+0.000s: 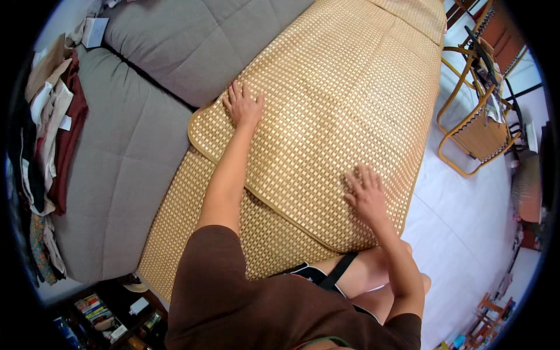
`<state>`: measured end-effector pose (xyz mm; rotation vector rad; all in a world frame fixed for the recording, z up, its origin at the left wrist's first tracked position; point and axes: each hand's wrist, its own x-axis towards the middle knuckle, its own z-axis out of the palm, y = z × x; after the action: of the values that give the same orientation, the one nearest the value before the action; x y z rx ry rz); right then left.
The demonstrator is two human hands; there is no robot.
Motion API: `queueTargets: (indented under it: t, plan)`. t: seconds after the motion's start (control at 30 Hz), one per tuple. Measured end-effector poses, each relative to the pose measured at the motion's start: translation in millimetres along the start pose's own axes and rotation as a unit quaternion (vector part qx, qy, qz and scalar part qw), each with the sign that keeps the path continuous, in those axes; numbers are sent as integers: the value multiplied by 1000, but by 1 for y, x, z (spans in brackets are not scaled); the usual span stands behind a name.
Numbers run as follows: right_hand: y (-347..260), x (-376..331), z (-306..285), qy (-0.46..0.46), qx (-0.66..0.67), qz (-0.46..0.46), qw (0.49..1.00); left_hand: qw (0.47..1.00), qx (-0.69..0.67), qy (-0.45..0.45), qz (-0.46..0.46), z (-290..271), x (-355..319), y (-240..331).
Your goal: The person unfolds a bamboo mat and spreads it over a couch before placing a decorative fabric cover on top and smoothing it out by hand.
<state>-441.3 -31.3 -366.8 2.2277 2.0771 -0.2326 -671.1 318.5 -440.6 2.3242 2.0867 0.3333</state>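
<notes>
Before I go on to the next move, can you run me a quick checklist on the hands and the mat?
1. Left hand on the upper layer: ok, fingers spread, close to its left edge.
2. Right hand pressing the upper layer: cannot tell; it is blurred, so contact is unclear.
3. Both hands free of loose items: ok, none visible in either.
4. Layers lined up: not ok; the lower layer shows beyond the upper one's near edge.
5. Clothes off the mat: ok, grey cushion lies between.
6. Leg off the upper layer: cannot tell.

2 hands (pixel 244 108) (pixel 367 195), 2 gry cushions (pixel 192 49) (pixel 116 169), min. 2 mat layers (pixel 326 128) (pixel 182 209)
</notes>
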Motion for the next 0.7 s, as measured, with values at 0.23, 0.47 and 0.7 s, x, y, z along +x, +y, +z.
queueTargets:
  t: [0.23, 0.47, 0.7]
  plan:
    - [-18, 30, 32, 9, 40, -42, 998, 997, -11, -29, 78, -18, 12, -13]
    - [-18, 30, 35, 29, 50, -41, 997, 987, 34, 158, -12, -2, -2, -14]
    - [-16, 32, 36, 44, 48, -46, 997, 996, -8, 82, -43, -2, 1, -27]
